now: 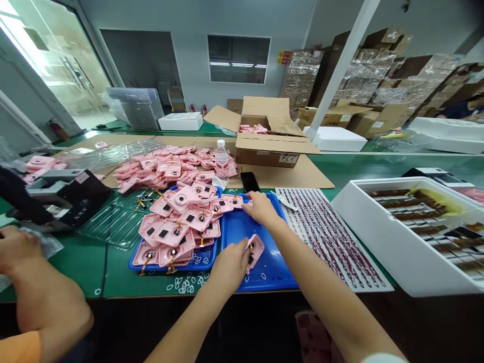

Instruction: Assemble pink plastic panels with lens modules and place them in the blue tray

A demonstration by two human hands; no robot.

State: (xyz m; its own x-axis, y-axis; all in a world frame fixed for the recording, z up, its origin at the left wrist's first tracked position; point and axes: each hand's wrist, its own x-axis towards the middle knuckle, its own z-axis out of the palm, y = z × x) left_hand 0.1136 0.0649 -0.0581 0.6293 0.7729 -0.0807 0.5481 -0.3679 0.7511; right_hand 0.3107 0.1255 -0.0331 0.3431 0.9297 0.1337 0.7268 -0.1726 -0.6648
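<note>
My left hand point(231, 265) is closed around a pink plastic part point(255, 250) with a small yellow cable, held just above the bare blue tray point(270, 267). My right hand point(260, 207) reaches to the tray's far edge, fingers curled over a pink part point(235, 200) beside the pile; whether it grips it is unclear. A second blue tray point(196, 260) to the left carries a heap of pink parts point(177, 224) with black squares and yellow cables. Small white rings point(185, 283) lie scattered on the green table in front.
A co-worker's arm point(36, 292) rests at the left near a black device point(71, 194). More pink parts point(170, 169), a water bottle point(221, 160), a phone point(249, 181) and an open carton point(268, 136) sit behind. A sheet of dark strips point(328, 237) and a white foam box point(408, 237) lie right.
</note>
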